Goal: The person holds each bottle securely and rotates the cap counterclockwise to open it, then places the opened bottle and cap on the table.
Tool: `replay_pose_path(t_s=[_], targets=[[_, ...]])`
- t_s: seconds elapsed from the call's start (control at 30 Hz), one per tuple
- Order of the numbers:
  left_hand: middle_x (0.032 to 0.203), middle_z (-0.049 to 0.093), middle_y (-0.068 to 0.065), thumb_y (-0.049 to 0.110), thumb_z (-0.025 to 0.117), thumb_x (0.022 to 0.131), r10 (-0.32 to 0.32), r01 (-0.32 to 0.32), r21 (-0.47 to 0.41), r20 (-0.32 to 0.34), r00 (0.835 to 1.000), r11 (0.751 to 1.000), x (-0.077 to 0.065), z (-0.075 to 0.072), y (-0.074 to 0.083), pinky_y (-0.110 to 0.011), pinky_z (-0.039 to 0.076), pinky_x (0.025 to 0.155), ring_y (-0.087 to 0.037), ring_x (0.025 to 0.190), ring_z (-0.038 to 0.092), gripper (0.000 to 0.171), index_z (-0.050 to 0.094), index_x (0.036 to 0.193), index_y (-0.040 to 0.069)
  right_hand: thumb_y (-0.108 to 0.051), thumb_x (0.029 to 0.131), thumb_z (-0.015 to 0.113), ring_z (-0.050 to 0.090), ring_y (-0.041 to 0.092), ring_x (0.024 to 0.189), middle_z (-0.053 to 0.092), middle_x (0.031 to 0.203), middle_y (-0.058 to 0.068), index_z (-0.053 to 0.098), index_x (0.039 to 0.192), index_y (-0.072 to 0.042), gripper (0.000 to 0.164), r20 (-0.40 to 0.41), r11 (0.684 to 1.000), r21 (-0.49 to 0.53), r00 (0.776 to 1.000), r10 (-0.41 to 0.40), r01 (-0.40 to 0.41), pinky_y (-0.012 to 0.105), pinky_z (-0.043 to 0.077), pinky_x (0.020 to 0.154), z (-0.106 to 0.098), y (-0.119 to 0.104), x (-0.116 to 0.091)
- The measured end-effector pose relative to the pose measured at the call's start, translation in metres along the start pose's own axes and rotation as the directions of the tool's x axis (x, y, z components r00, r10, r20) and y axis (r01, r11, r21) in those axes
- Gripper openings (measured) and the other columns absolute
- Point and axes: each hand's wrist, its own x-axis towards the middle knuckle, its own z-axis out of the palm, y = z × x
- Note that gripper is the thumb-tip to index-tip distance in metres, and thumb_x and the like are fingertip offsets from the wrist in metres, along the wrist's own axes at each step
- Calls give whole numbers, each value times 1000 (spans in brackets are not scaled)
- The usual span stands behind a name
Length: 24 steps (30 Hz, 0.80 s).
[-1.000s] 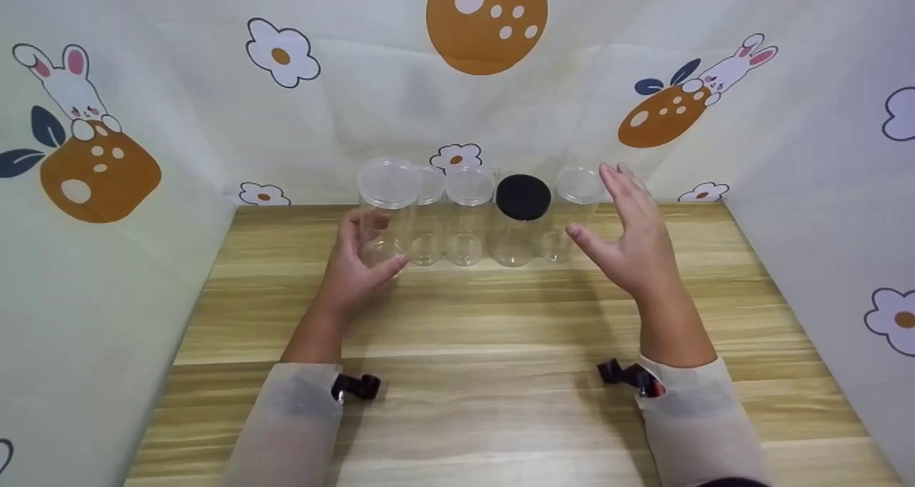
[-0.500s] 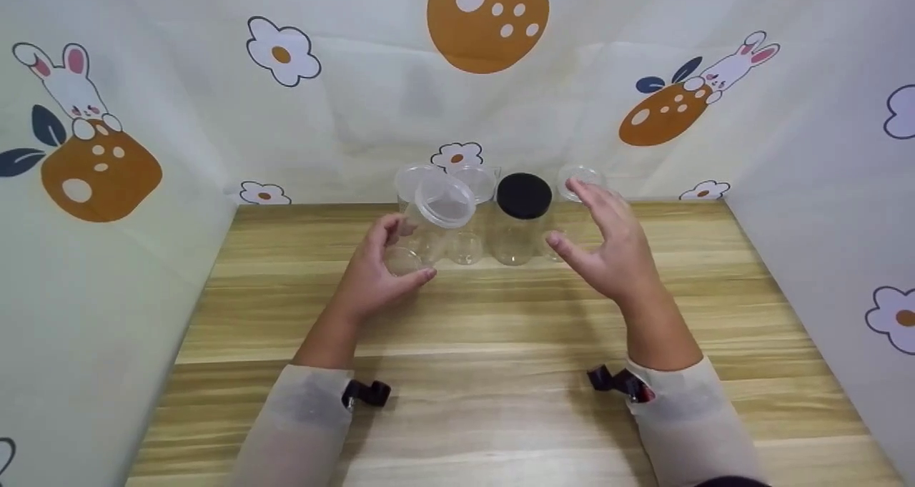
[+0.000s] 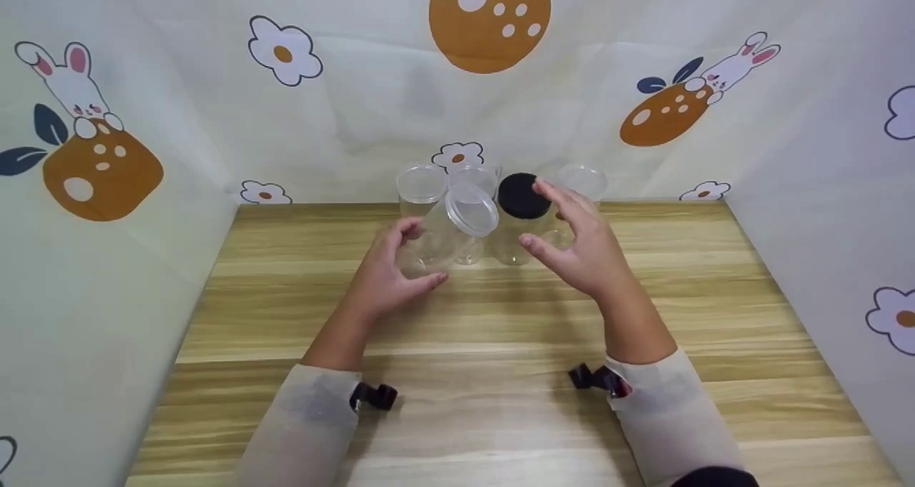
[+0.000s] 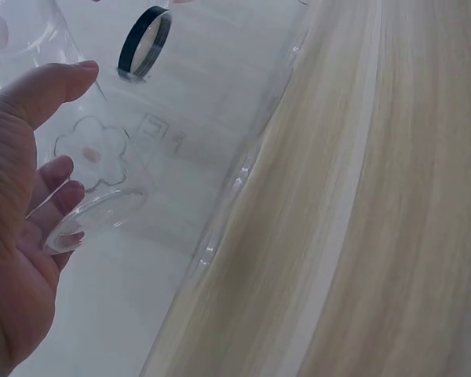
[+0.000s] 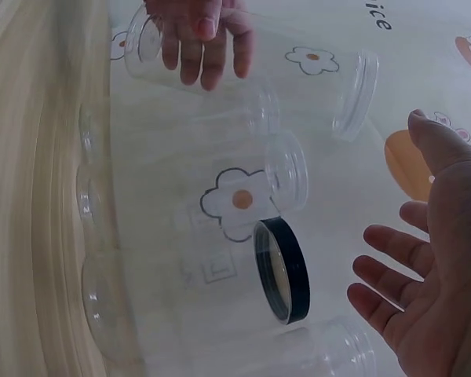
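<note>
A clear plastic jar (image 3: 437, 242) with a translucent lid (image 3: 473, 209) is in the grip of my left hand (image 3: 382, 276). It leans to the right, lifted in front of the row of jars. In the left wrist view, the thumb lies on one side of the jar (image 4: 94, 177) and the fingers curl round the other. My right hand (image 3: 582, 251) is spread in the air, fingers apart and holding nothing. It overlaps the edge of the black-lidded jar (image 3: 511, 240) in the head view. The right wrist view shows it off to the side of the black lid (image 5: 294, 271).
Behind stand two clear-lidded jars (image 3: 422, 184), the black-lidded one, and another clear-lidded jar (image 3: 586, 179) at the right, partly hidden by my right hand. They line the back of the wooden table (image 3: 486, 372), against a patterned cloth wall (image 3: 357, 101).
My left hand has lifted the clear jar from the left end of the row, moved it right and tilted it over. My right hand has moved left, away from the rightmost jar.
</note>
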Motion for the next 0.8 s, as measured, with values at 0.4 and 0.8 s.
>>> replay_pose_path(t_s=[0.4,0.8], targets=[[141,63,0,43,98,73,16,-16,98,-5,1000,995,-1,8,4,-52,45,123,-23,137,56,94,53,152,19,-44,92,84,62,27,134,60,156,2,54,158,-24,76,82,999,-5,996,38,-38,48,59,103,21,-18,7],[143,65,-3,41,99,73,72,-76,179,31,997,981,0,12,12,-53,45,122,-28,139,57,91,56,151,21,-43,96,79,66,23,113,64,150,3,62,152,-21,62,87,999,-13,996,32,-31,39,60,91,31,-22,4]])
